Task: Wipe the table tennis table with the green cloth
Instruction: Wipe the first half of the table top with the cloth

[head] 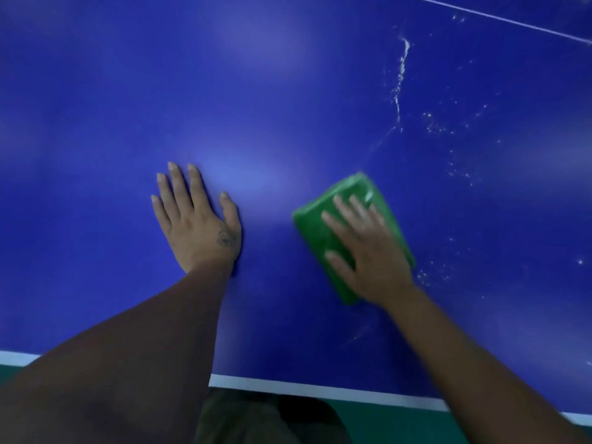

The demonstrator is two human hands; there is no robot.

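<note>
Pressing down on a folded green cloth [330,232], the right hand [368,251] lies flat with its fingers extended and slightly spread across the fabric; nothing is curled around or pinched, so the cloth is held only by the downward contact of palm and fingers. The cloth sits on the smooth blue surface of the table tennis table [288,91], right of centre in the view, and both it and the right hand are motion-blurred. The left hand [195,219] rests palm-down on bare tabletop, well apart from the cloth, its fingers straight and close together, its thumb set slightly to the side; it holds nothing. A small dark mark shows on the back of this hand near the thumb base. White streaks and specks [400,81] are scattered over the tabletop beyond and to the right of the cloth. A thin white line [499,17] crosses the far right corner. The white edge stripe [320,390] borders the near side, with green floor [400,424] below.
</note>
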